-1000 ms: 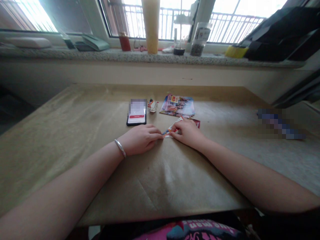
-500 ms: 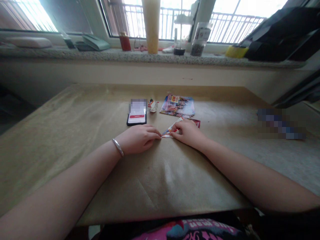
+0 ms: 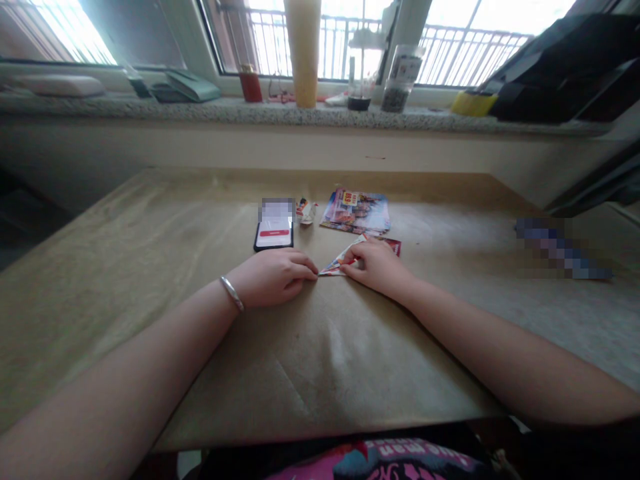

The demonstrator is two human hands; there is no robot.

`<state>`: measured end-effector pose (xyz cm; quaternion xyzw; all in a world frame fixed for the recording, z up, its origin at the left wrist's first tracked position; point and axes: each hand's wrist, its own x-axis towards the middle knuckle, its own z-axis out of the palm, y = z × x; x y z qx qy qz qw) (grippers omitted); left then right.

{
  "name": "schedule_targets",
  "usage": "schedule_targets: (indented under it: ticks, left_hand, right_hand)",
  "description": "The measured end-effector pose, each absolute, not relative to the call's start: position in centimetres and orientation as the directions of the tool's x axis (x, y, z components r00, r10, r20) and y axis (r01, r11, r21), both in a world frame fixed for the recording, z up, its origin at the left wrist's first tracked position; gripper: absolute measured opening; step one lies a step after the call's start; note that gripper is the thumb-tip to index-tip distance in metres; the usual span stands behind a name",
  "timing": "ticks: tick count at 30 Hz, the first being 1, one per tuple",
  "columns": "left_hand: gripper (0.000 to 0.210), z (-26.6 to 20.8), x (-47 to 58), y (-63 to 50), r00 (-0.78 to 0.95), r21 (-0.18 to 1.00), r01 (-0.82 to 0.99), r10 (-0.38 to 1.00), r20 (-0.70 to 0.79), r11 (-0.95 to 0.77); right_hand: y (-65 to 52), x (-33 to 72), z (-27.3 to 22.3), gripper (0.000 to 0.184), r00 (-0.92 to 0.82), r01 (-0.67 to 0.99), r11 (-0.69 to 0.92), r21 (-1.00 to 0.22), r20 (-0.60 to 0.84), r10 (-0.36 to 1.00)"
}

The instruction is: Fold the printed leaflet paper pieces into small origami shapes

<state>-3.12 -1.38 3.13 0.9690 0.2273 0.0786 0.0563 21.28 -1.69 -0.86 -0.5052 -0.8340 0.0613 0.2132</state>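
Note:
A sheet of printed paper (image 3: 336,265), folded to a narrow point, lies flat on the table with its tip toward the left. My right hand (image 3: 373,263) is closed on its wider part, thumb and fingers pressed together, and covers much of it. A dark red printed corner (image 3: 396,246) sticks out beyond that hand. At the pointed tip, my left hand (image 3: 280,275) has its fingers together and bent, with the fingertips pinched at the very end of the paper. A silver bangle (image 3: 231,293) circles the left wrist.
Beyond the hands lie a phone (image 3: 275,233) with its screen lit, a small crumpled paper (image 3: 306,212) and a stack of colourful printed leaflets (image 3: 357,210). A blurred-out item (image 3: 560,248) rests at the right. Bottles and boxes line the stone windowsill (image 3: 190,115) behind the table.
My left hand has slid slightly left, and more of the paper's pointed tip shows. My right hand stays in place on the paper.

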Motion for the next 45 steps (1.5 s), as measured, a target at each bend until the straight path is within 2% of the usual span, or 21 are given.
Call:
schedule_targets:
  ticks: [5,8,14,20,24,29,33,38,45]
  left_hand:
    - [0.026,2.7,-3.0,-1.5,0.871,0.146,0.444,0.464,0.16,-0.884]
    - [0.03,2.3,-2.6,-1.6,0.873,0.104,0.428,0.441,0.209,-0.898]
    - [0.03,2.2,-1.9,-2.0,0.891,0.043,0.405,0.405,0.204,-0.913]
    - [0.037,2.0,-1.9,-2.3,0.892,-0.032,0.426,0.414,0.182,-0.904]
    - [0.038,1.9,-1.8,-2.4,0.891,-0.057,0.434,0.419,0.174,-0.899]
    - [0.029,2.3,-1.7,-2.5,0.892,-0.062,0.429,0.412,0.187,-0.901]
    - [0.028,2.4,-1.6,-2.5,0.888,-0.022,0.42,0.406,0.214,-0.907]
    - [0.028,2.1,-1.8,-2.2,0.888,0.065,0.406,0.41,0.206,-0.912]
    - [0.028,2.0,-2.0,-2.0,0.893,0.098,0.39,0.403,0.202,-0.915]
  right_hand:
    - [-1.7,21.3,-1.0,0.014,-0.402,0.81,0.489,-0.325,0.299,0.865]
    - [-1.6,21.3,-1.0,0.014,-0.402,0.808,0.49,-0.326,0.303,0.864]
    - [-1.7,21.5,-1.0,0.011,-0.412,0.782,0.52,-0.342,0.341,0.845]
    - [-2.0,22.5,-0.3,0.014,-0.555,0.685,0.658,-0.312,0.361,0.749]
    - [-2.1,23.0,0.1,0.021,-0.617,0.657,0.722,-0.219,0.395,0.681]
    - [-2.1,22.6,0.4,0.018,-0.7,0.591,0.806,-0.034,0.475,0.534]
    - [-2.4,22.2,0.6,0.019,-0.727,0.591,0.804,0.063,0.472,0.498]
    - [-2.5,22.1,0.4,0.025,-0.787,0.538,0.842,0.041,0.382,0.484]
    - [-2.5,22.0,0.4,0.027,-0.809,0.533,0.844,0.064,0.332,0.486]
